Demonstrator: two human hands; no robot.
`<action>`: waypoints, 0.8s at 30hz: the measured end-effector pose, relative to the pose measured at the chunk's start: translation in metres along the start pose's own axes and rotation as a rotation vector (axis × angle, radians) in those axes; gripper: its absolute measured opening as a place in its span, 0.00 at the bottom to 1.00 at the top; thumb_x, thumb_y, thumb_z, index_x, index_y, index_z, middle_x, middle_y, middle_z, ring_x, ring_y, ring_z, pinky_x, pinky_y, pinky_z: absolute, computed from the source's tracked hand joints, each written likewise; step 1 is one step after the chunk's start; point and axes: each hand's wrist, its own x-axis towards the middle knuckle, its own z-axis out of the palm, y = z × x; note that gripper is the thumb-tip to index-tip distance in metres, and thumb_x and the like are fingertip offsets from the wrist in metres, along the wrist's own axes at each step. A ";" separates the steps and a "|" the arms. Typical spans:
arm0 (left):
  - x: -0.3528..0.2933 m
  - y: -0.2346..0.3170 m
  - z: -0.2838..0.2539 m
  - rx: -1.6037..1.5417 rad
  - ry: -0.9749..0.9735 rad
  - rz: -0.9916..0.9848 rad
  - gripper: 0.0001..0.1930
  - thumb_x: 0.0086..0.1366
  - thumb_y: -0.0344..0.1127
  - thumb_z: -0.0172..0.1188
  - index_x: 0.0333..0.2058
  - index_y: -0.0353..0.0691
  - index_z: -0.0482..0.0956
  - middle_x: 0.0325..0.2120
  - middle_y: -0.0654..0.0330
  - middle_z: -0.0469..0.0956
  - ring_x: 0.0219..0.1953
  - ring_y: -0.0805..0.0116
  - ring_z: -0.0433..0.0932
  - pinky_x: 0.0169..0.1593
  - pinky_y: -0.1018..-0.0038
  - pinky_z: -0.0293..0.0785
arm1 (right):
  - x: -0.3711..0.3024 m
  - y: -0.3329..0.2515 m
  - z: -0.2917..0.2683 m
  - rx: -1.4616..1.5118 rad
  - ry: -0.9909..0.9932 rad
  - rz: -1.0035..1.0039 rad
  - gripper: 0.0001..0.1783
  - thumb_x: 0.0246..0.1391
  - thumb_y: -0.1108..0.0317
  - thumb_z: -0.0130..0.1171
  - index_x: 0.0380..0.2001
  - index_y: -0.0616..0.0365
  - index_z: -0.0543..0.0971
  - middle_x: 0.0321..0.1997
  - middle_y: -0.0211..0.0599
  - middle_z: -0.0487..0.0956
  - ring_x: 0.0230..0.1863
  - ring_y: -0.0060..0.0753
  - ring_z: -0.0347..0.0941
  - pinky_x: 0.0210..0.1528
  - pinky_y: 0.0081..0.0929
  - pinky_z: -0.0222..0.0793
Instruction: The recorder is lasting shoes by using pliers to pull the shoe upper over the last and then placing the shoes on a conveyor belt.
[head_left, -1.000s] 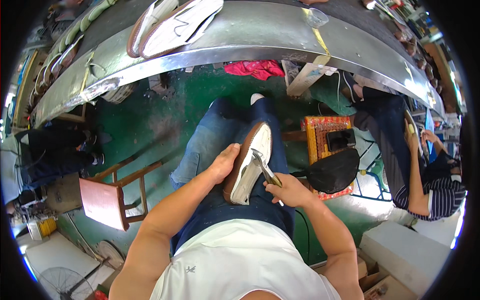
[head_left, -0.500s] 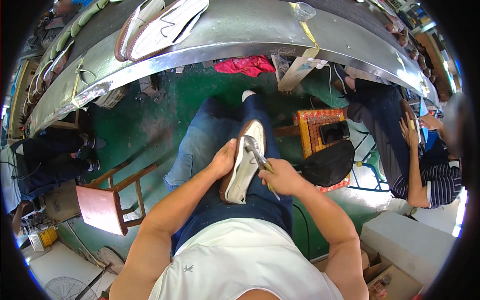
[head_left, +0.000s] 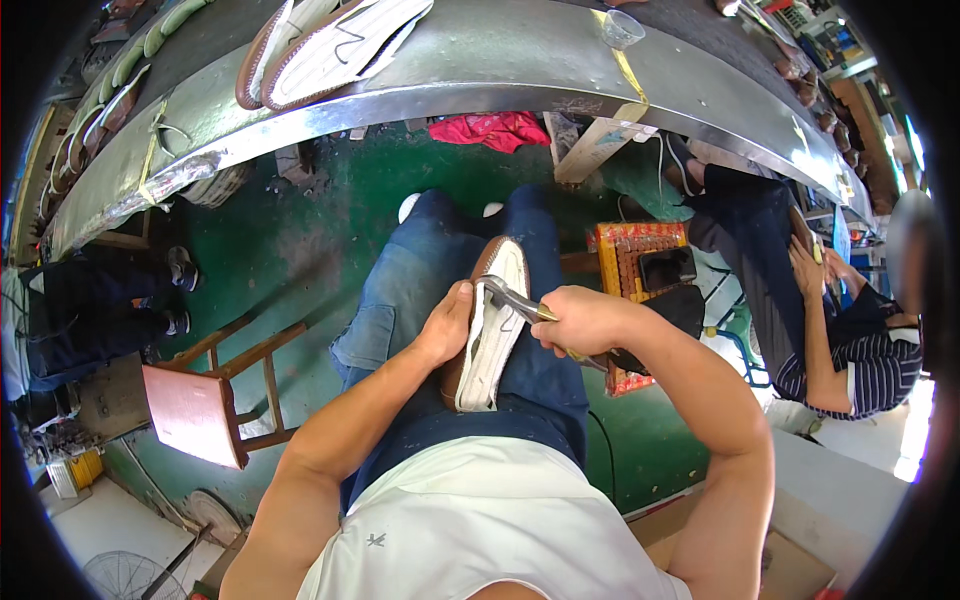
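Observation:
A brown shoe upper on a last (head_left: 497, 330) lies bottom up along my thighs, its whitish underside facing me and its toe pointing away. My left hand (head_left: 447, 325) is closed round its left side, thumb near the edge. In my right hand (head_left: 580, 320) is a pair of lasting pliers (head_left: 515, 300), gripped by the handles. The metal jaws rest at the left edge of the underside, close to my left thumb. Whether the jaws have the upper's edge between them I cannot make out.
Ahead runs a metal-edged bench (head_left: 480, 85) bearing a pair of similar shoes (head_left: 345, 55) and a clear plastic cup (head_left: 622, 30). On my left stands a wooden stool (head_left: 195, 415). A seat with a phone (head_left: 667, 268) is to my right, beside a seated co-worker (head_left: 830, 330).
The pliers have turned from pointing steeply down the shoe to lying more sideways, jaws now at its left edge. My right hand has moved up and right, its elbow swung outward.

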 end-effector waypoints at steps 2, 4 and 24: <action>-0.005 0.000 -0.005 -0.103 0.003 -0.053 0.27 0.81 0.53 0.36 0.58 0.34 0.71 0.52 0.49 0.77 0.57 0.61 0.74 0.63 0.68 0.66 | 0.006 -0.004 0.010 -0.215 0.179 -0.069 0.15 0.64 0.61 0.58 0.32 0.65 0.79 0.28 0.45 0.82 0.30 0.41 0.81 0.37 0.40 0.76; -0.008 0.000 -0.011 -0.530 -0.093 -0.133 0.29 0.79 0.56 0.42 0.61 0.36 0.69 0.56 0.54 0.75 0.60 0.66 0.71 0.64 0.69 0.65 | 0.010 -0.003 0.022 -0.224 0.223 -0.107 0.16 0.64 0.61 0.57 0.32 0.65 0.78 0.28 0.49 0.82 0.32 0.49 0.81 0.38 0.43 0.75; 0.005 0.073 -0.008 -0.455 -0.120 -0.336 0.32 0.66 0.46 0.69 0.62 0.35 0.71 0.51 0.58 0.80 0.51 0.69 0.78 0.58 0.69 0.74 | 0.051 0.065 0.105 1.079 0.116 -0.248 0.14 0.69 0.59 0.55 0.34 0.59 0.75 0.25 0.31 0.78 0.22 0.19 0.68 0.21 0.20 0.61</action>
